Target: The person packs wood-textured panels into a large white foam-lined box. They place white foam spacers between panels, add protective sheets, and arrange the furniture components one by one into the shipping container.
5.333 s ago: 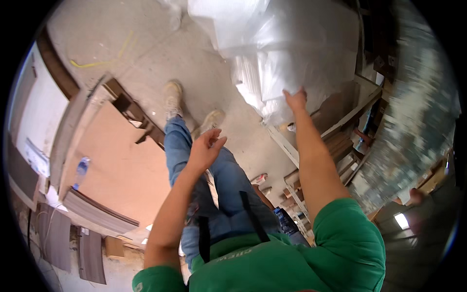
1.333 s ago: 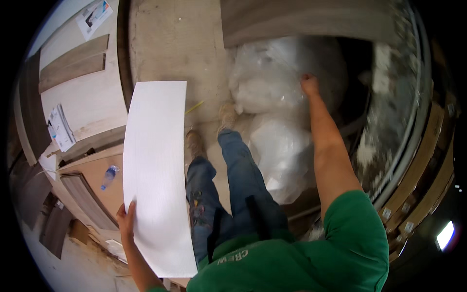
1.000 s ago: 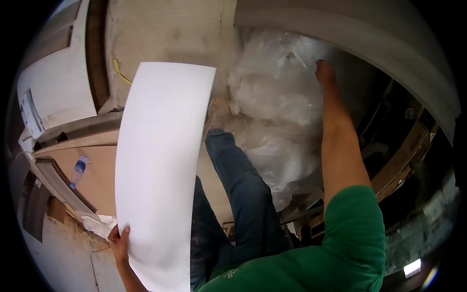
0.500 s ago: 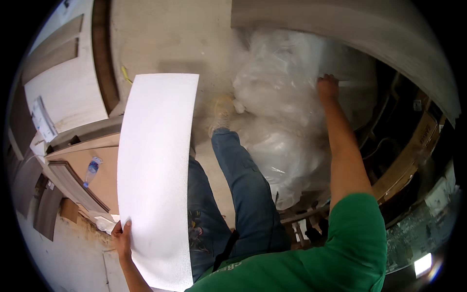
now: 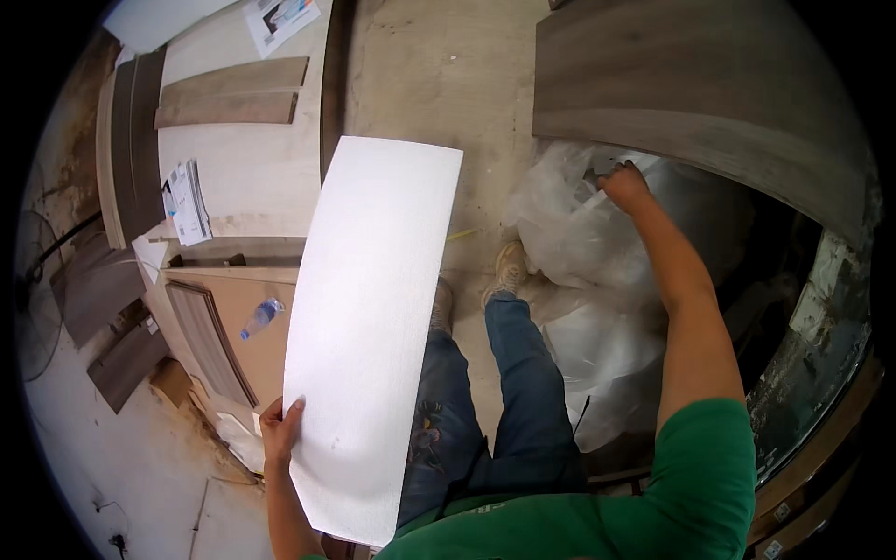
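A long white foam-like sheet (image 5: 369,327) stands in front of my legs, slightly bowed. My left hand (image 5: 280,427) grips its left edge near the lower end, thumb on the face and fingers behind. Over at the right, a heap of see-through plastic wrap (image 5: 597,224) lies on the floor. My right arm reaches across to it, and my right hand (image 5: 626,185) is closed on a fold of the plastic wrap at the top, beside the edge of a grey-brown wood-grain panel (image 5: 691,84).
On the left, pale boards carry wood-grain strips (image 5: 229,93) and a stack of papers (image 5: 189,205). A plastic bottle (image 5: 262,318) lies on a brown board. A fan (image 5: 35,289) stands at the far left. Cardboard boxes (image 5: 817,495) sit at the lower right.
The whole view has shifted, so the sheet and my legs appear further right. My right hand has closed on the plastic wrap nearer the panel's edge. My left hand keeps its hold on the sheet.
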